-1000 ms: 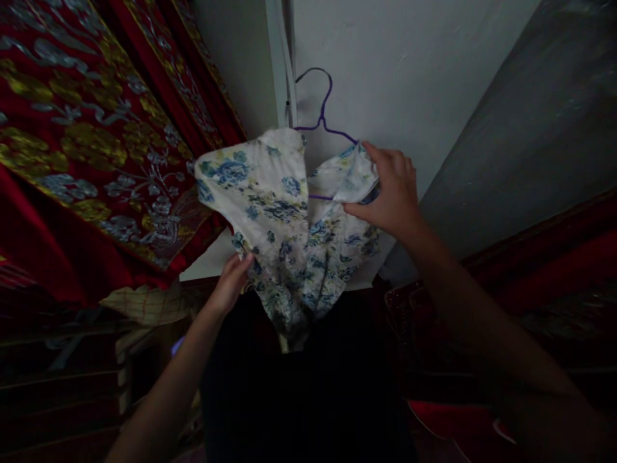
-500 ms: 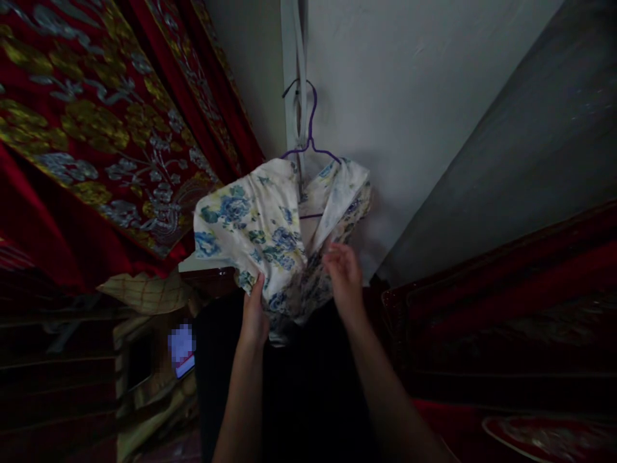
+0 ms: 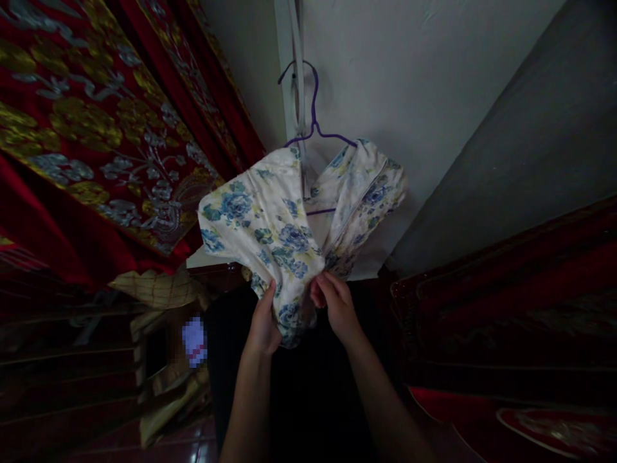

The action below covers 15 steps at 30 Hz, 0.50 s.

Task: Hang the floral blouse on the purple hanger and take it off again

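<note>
1. Forearms: both come up from the bottom edge, angled inward, hands close together at the garment's lower front, just above the dark clothing (image 3: 313,392) on the person's lap.
2. Left hand (image 3: 266,325): thumb up and lying on the cloth at the garment's side; fingers go behind, mostly hidden. Looks like a loose pinch on the fabric; finger closure can't be told fully.
3. Right hand (image 3: 335,302): fingers curled, thumb and index together, pinching the front edge below the V neckline. Wrist tilted in toward the left hand.
4. Floral garment (image 3: 270,218): white with blue flowers, hung on the hanger in front of the person, lower part bunched between the hands. Likely light, thin, soft; should fold and crease easily, not fragile. No stiffness of its own, so best held by front edges or side seam; shoulders could slip if tugged hard.
5. Purple hanger (image 3: 314,122): arms inside the shoulders, lower bar showing in the neckline. Slim, probably rigid; neck is a good grip.
6. Pale strap (image 3: 297,32): meets the hanger's hook; exact hooking unclear.
7. Pale wall (image 3: 385,77): behind everything.
</note>
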Available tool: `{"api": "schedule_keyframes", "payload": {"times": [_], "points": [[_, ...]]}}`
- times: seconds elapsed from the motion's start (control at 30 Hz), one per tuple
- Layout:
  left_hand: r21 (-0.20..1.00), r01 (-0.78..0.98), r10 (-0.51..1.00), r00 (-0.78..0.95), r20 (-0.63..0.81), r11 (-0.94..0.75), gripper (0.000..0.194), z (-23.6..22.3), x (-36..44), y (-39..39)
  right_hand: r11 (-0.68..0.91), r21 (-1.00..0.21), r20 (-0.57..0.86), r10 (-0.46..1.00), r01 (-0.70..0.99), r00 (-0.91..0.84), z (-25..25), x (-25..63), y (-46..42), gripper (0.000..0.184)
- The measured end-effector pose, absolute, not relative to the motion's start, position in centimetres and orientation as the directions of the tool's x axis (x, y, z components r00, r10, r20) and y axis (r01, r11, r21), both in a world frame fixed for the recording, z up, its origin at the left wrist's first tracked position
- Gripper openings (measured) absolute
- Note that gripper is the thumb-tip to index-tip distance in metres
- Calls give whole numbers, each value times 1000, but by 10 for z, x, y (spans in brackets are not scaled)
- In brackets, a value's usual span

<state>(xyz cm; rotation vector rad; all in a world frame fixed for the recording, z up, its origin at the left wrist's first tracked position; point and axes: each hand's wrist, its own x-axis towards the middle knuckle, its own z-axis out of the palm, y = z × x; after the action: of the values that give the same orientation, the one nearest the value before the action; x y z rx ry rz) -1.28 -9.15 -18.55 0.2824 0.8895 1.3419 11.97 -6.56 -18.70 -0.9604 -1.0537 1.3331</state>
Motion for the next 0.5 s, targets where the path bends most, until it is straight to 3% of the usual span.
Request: {"api": "schedule_keyframes", "payload": {"times": [0.1, 0.17, 0.23, 0.3, 0.4, 0.5], "points": [[826, -562, 900, -333, -282, 51, 58, -188, -14, -91, 18, -960, 9, 999, -280, 35, -185, 128, -66, 41], [955, -271, 818, -573, -57, -123, 67, -195, -14, -92, -2, -957, -16, 999, -289, 46, -184, 132, -64, 37], [974, 17, 746, -640, 184, -226, 72, -202, -12, -94, -27, -958, -31, 999, -285, 12, -182, 132, -63, 34], [960, 118, 813, -511, 279, -255, 56, -207, -7, -95, -63, -961, -46, 996, -268, -71, -179, 130, -65, 34], [976, 5, 955, -204, 216, -219, 18, -210, 7, -92, -119, -966, -71, 976, -230, -206, -176, 126, -70, 37], [972, -139, 979, -99, 177, -190, 17, -207, 16, -84, -139, -969, -85, 964, -203, -254, -172, 129, -72, 43]]}}
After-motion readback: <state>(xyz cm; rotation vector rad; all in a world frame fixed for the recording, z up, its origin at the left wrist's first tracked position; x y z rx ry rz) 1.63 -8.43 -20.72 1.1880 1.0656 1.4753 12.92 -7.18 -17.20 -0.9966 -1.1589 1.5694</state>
